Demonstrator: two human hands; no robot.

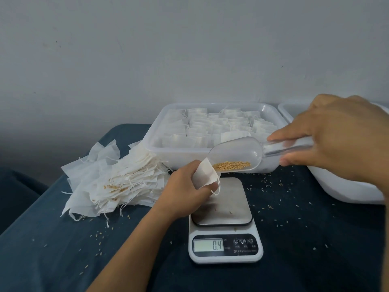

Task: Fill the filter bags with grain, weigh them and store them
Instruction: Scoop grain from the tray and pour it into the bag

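Observation:
My left hand (185, 192) grips a white filter bag (205, 173) just above the steel platform of a small kitchen scale (224, 220), whose display reads 0.4. My right hand (336, 138) holds the handle of a clear plastic scoop (237, 153). Golden grain (231, 165) lies in the scoop's bowl, and the scoop's lip meets the mouth of the bag. Behind the scoop, a white tray (153, 140) holds several rows of filled bags.
A loose pile of empty filter bags (113, 182) with strings lies at the left on the dark blue cloth. A second white tray (345, 190) sits at the right edge, mostly behind my right hand. Stray grains dot the cloth around the scale.

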